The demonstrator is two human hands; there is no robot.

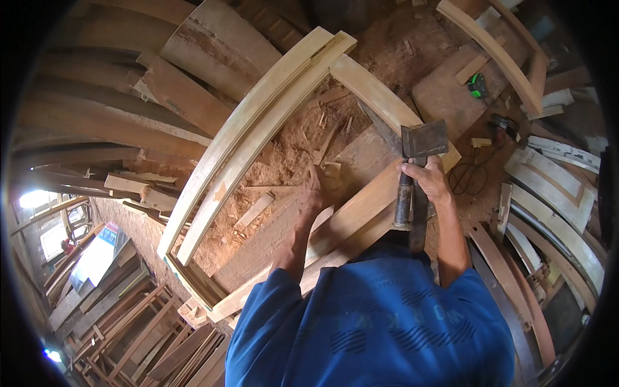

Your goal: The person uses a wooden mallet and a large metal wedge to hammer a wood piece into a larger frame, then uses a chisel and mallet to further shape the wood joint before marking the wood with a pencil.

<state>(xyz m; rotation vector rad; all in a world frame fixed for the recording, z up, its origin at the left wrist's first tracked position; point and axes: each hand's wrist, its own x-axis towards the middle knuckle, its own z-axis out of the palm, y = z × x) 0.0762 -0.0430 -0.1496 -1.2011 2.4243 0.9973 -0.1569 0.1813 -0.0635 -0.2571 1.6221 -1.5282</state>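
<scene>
My right hand [430, 177] is closed round a dark tool with a broad, flat metal head, which looks like a hatchet [424, 138]. A dark round handle with a ringed end [403, 200] hangs below the fingers; I cannot tell if it is a second tool. Over the inside of a large pale wooden frame [248, 119], my left hand [312, 188] has its fingers curled. Beside those fingertips are a small pale wood block [333, 174] and a thin wood sliver [330, 140]; whatever the hand grips is hidden. The frame's near beam [361, 222] runs just before my body.
Shavings and offcuts [256, 209] litter the ground inside the frame. A green and black tape measure [477, 86] lies at the far right, with a corded power tool [504, 126] nearer. Boards [180, 97] are piled at left; another wooden frame [496, 55] lies at far right.
</scene>
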